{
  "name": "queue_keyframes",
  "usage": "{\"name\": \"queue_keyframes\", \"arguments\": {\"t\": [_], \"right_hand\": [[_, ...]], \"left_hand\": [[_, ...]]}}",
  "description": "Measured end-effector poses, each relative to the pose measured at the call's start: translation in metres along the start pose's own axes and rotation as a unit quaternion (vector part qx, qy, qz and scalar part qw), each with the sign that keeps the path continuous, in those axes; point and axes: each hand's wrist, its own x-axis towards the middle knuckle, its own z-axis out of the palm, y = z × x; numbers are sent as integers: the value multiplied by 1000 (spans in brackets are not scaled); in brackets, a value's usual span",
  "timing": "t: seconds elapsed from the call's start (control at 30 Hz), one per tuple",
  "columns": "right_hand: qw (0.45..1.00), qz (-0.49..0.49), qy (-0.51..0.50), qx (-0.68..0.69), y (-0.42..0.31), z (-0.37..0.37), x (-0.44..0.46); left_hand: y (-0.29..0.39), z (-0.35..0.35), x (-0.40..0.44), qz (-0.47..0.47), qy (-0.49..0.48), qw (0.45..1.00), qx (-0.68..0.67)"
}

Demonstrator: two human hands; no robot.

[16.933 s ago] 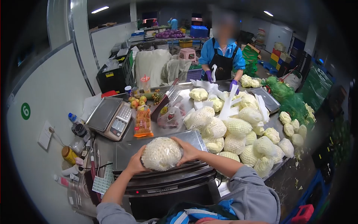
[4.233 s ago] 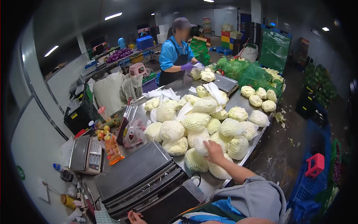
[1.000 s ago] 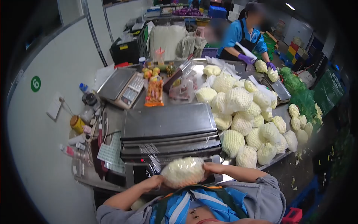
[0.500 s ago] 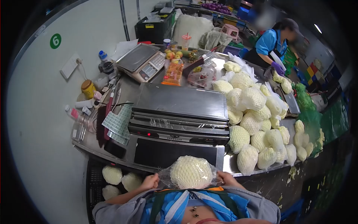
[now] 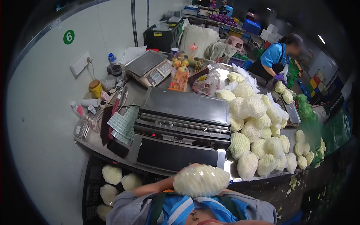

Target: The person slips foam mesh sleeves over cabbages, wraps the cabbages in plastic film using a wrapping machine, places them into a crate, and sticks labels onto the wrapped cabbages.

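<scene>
A pale cabbage (image 5: 202, 180) wrapped in clear, shiny film is held up in front of my body, lying on its side. My left hand (image 5: 192, 166) curls round its far left side, mostly covered by the cabbage. Behind its right end my right hand is hidden, with only a sliver of the forearm showing, so its fingers cannot be made out. Just beyond the cabbage stands the film wrapping machine (image 5: 183, 108), with a dark flat plate (image 5: 176, 154) along its front.
Many netted cabbages (image 5: 255, 107) are piled to the right. A black crate (image 5: 90, 183) with wrapped cabbages sits low on the left. A scale (image 5: 148, 67), label sheets (image 5: 123, 123) and a phone (image 5: 117, 149) lie on the table. A co-worker (image 5: 275, 56) stands at the far right.
The film stretched sideways between my hands is now drawn round the cabbage. My left hand has moved right, onto the cabbage; my right hand has gone behind it. The view has shifted slightly.
</scene>
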Motion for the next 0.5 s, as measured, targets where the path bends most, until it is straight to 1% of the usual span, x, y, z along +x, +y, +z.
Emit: {"name": "queue_keyframes", "arguments": {"t": [0.1,0.17,0.2,0.23,0.27,0.33,0.37,0.4,0.43,0.47,0.5], "right_hand": [[992,-12,-24,125,-40,13,-3],[980,-46,-49,190,-62,20,-17],[981,-76,-73,163,-68,21,-29],[985,-127,-102,58,-67,13,-39],[974,-188,-118,-52,-58,13,-25],[990,-104,-100,-10,-44,9,-1],[993,-99,-70,-13,-36,14,9],[994,-96,-43,-17,-24,17,18],[999,-49,6,5,-8,16,30],[999,-31,-17,-1,0,22,50],[999,-21,-36,8,6,29,64]], "left_hand": [[15,15,5,21,-28,999,3],[17,17,-1,41,-18,999,-8],[17,17,-3,59,-1,998,-19],[15,15,-10,77,26,996,-32],[13,12,-19,94,66,992,-50],[15,-2,-45,125,158,969,-144],[17,-13,-65,165,178,944,-225],[17,-15,-86,215,173,923,-267],[12,-6,-107,268,136,921,-247],[-8,-13,-117,194,302,933,1],[-19,-10,-122,213,359,909,-4]]}}
